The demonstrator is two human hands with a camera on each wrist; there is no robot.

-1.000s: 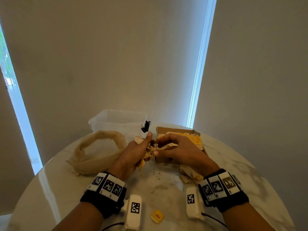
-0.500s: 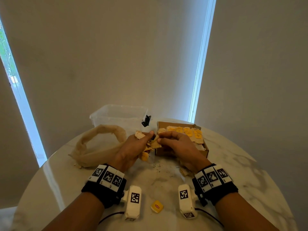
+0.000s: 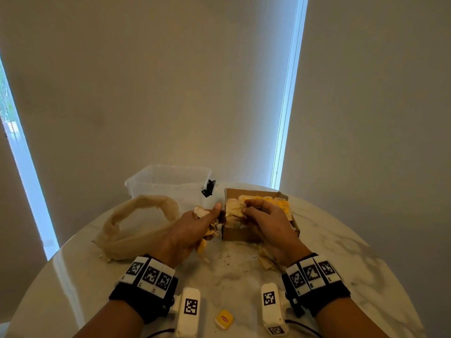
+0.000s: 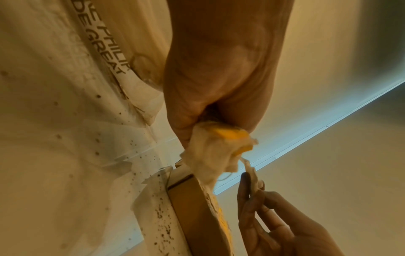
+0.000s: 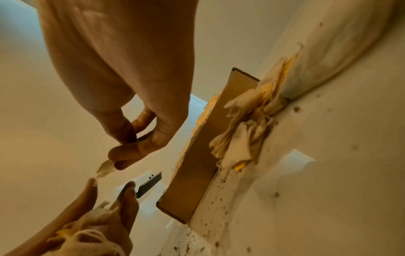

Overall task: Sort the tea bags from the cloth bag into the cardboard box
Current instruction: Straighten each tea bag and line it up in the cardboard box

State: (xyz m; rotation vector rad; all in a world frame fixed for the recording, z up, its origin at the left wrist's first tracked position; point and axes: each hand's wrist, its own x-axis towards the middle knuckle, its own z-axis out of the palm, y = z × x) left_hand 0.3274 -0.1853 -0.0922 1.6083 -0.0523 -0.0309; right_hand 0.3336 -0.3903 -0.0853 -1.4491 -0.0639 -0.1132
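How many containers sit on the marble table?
3: beige cloth bag at left, clear plastic tub behind it, brown cardboard box at centre under the right hand. None seems hidden.

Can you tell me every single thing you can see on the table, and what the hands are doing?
table: one, white marble, round.
cardboard box: one, brown, table centre, tea bags inside.
cloth bag: one, beige, left of box.
plastic tub: one, clear, behind bag.
loose tea bags: small pile, cream, under right wrist.
yellow tag: one, near edge.
left hand: grips tea bag bunch.
right hand: pinches one tea bag over box.
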